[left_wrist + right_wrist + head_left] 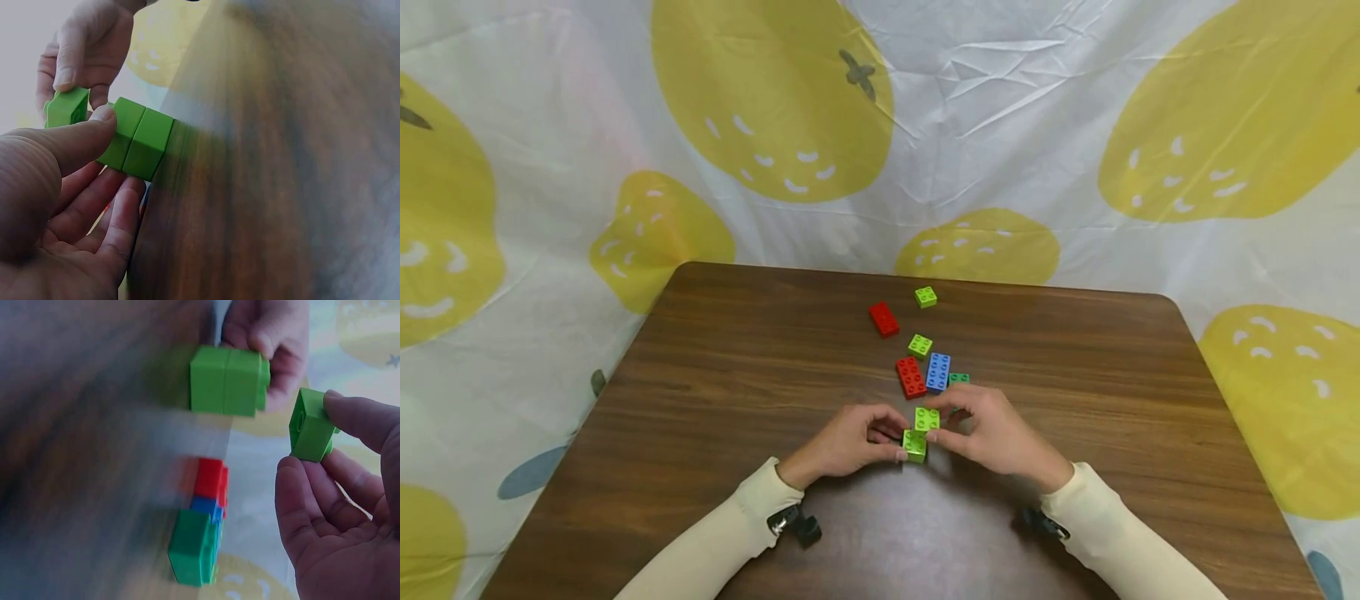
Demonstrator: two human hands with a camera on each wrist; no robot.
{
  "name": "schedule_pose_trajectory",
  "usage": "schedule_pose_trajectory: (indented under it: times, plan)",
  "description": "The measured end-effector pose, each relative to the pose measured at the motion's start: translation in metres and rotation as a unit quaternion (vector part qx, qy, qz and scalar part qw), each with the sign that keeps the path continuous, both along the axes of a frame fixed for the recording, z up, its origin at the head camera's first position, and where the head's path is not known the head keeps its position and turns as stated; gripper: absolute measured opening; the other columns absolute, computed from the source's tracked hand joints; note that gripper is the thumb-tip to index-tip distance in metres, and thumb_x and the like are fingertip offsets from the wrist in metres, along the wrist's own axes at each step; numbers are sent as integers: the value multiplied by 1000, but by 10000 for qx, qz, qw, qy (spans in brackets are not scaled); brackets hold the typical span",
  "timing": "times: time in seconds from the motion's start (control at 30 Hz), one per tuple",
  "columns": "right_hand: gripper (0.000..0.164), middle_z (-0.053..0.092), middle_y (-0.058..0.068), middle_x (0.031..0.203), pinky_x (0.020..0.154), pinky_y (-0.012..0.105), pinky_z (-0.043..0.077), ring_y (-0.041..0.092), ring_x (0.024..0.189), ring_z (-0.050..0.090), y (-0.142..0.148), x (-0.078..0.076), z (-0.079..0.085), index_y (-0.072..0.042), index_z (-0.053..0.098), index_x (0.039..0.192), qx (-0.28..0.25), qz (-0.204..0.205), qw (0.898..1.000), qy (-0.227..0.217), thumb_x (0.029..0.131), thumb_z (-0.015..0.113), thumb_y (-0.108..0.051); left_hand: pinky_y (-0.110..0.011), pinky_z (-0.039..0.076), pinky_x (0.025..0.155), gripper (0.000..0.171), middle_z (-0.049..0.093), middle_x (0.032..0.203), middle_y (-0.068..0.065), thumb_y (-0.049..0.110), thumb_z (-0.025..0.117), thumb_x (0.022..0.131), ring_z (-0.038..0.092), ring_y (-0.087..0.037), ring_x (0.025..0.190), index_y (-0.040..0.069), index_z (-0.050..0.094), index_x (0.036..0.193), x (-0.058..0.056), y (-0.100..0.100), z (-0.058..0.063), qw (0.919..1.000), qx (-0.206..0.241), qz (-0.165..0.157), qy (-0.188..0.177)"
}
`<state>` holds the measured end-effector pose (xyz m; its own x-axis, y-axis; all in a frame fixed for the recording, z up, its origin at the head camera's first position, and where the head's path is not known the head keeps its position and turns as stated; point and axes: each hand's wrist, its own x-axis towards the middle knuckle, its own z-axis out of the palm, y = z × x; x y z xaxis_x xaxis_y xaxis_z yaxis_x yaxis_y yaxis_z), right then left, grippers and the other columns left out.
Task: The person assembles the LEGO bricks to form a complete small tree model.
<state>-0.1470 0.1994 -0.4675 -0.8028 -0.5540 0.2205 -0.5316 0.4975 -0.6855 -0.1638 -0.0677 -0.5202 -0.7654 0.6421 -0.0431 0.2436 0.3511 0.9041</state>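
Note:
Two lime green bricks, stacked one on the other [913, 447] [148, 140] [225, 381], stand on the wooden table. My left hand [853, 443] [75, 181] [278, 337] grips the stack between thumb and fingers. Slightly above and to the right of it, my right hand [996, 429] [94, 47] [350, 512] pinches a single lime green brick [927, 419] [67, 107] [311, 428], studs facing up. In the right wrist view, a gap separates this brick from the stack's studs.
Beyond the hands lie a red brick [911, 377], a blue brick [937, 372] and a dark green brick [959, 379] [189, 547], partly hidden by the right hand. Farther back are another red brick [883, 319] and two lime bricks [920, 346]. A patterned cloth [820, 233] hangs behind the table.

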Motion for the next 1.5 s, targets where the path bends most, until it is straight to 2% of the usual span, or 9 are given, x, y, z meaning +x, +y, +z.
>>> schedule_pose_trajectory:
  times: [0.2, 0.57, 0.8, 1.03, 1.13, 1.5]
  plan:
    - [30, 75, -7, 105, 80, 32, 63, 11, 89, 73, -10, 8, -4, -16, 76, 118, 101, 95, 9999, -103, 90, 87, -19, -22, 59, 90, 35, 76, 118, -4, 24, 83, 94, 73, -14, 105, 11, 71, 123, -1, 0, 0, 10000, -3, 5, -35]
    - [24, 74, -6, 99, 75, 26, 60, 10, 85, 72, -19, 13, -10, -15, 78, 108, 273, -212, 9994, 100, 87, 89, -19, -21, 58, 90, 35, 76, 119, -3, 22, 85, 92, 73, -14, 106, 11, 71, 123, -3, 1, 0, 9999, -19, -45, 107]
    - [20, 68, -7, 90, 69, 31, 59, 15, 81, 68, -24, 13, -9, -14, 78, 99, 275, -114, 9992, 272, 84, 90, -16, -20, 58, 90, 36, 76, 117, -2, 24, 86, 91, 72, -13, 105, 13, 72, 122, -4, 0, 0, 9997, -89, -54, 203]
    - [22, 67, -2, 88, 65, 21, 48, 14, 74, 62, -27, 10, -6, -11, 79, 103, 762, 47, 9964, 370, 85, 89, -18, -21, 58, 89, 37, 76, 118, -2, 23, 87, 90, 73, -15, 106, 13, 71, 122, -2, 0, 1, 9997, -93, -43, 231]
    - [22, 66, -4, 88, 64, 20, 47, 12, 73, 60, -27, 9, -3, -11, 78, 103, 898, 138, 9952, 351, 85, 89, -18, -21, 58, 90, 38, 76, 119, -2, 25, 87, 90, 73, -14, 106, 13, 71, 123, -1, 0, 1, 9996, -127, -69, 254]
    - [25, 67, -6, 88, 67, 22, 53, 10, 77, 64, -26, 14, -8, -11, 79, 102, 732, -87, 9970, 255, 81, 92, -16, -23, 60, 88, 37, 77, 119, 0, 32, 83, 93, 74, -7, 105, 18, 71, 125, 2, 2, 2, 9996, 194, -156, 159]
